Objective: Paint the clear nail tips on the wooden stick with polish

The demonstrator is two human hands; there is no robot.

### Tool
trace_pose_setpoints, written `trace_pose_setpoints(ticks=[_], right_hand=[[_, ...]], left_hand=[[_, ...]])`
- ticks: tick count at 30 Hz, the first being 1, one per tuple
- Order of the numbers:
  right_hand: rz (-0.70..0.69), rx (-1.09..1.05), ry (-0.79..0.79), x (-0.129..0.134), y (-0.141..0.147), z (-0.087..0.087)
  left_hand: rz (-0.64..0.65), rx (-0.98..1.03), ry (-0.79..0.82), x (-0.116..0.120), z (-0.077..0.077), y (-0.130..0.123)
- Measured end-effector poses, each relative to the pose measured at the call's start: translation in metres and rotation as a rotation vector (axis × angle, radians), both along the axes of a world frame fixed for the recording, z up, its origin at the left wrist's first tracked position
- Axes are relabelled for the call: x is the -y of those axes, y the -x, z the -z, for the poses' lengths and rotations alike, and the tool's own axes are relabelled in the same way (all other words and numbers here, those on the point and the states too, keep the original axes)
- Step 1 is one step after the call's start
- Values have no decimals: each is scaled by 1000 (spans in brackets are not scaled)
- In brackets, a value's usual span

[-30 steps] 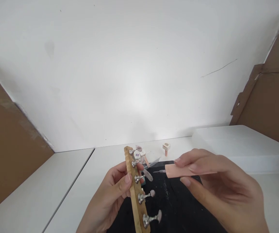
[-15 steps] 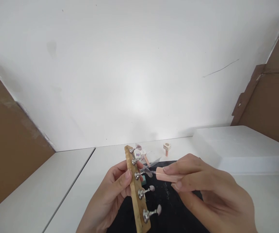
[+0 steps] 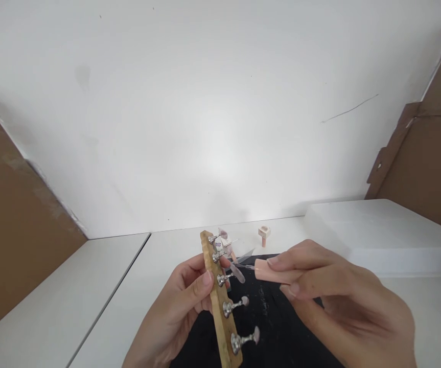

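Note:
My left hand (image 3: 189, 296) grips a narrow wooden nail stand (image 3: 219, 306) by its edge, holding it tilted upright. Several silver posts stick out from its right side, each topped with a pale pinkish false nail (image 3: 238, 273). Between the fingers of my right hand (image 3: 331, 291) is the peach cap of a nail polish brush (image 3: 274, 272). Its thin bristle end points left, at the tip of the middle nail; whether the two touch I cannot tell.
A black mat (image 3: 270, 327) lies under my hands on the white table (image 3: 109, 276). Behind the stand are small packets, partly hidden. A small peach-and-cream bottle (image 3: 263, 236) stands at the back. A translucent white bin (image 3: 389, 230) is at right, with cardboard (image 3: 427, 148) beside the wall.
The stand has shifted slightly right in my left hand. My right hand has drawn the brush a little to the right, and the middle nail faces me more.

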State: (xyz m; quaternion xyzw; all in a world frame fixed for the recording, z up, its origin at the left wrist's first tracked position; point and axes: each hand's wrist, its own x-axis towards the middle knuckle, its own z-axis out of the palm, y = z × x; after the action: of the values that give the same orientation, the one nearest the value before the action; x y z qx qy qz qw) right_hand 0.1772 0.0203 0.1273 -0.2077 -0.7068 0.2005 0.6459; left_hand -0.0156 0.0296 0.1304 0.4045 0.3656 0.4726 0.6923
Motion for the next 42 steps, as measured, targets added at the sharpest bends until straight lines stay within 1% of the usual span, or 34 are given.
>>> trace_pose_setpoints(ticks=[6, 12, 20, 24, 31, 35, 39, 42], right_hand=[[-28, 87, -22, -2, -6, -3], [-15, 170, 0, 0, -11, -4], [45, 46, -56, -1, -4, -2], [-8, 93, -51, -2, -4, -4], [-10, 178, -55, -2, -9, -12], [-3, 199, -20, 0, -11, -8], [11, 122, -22, 1, -9, -3], [44, 77, -41, 2, -4, -3]], left_hand=[[79, 30, -34, -5, 7, 1], [78, 19, -46, -6, 10, 4], [65, 2, -45, -7, 9, 3], [54, 2, -46, -6, 8, 2], [70, 1, -54, -5, 5, -1], [68, -5, -54, -6, 7, 0], [71, -7, -55, -6, 9, 6], [76, -8, -53, -6, 8, 8]])
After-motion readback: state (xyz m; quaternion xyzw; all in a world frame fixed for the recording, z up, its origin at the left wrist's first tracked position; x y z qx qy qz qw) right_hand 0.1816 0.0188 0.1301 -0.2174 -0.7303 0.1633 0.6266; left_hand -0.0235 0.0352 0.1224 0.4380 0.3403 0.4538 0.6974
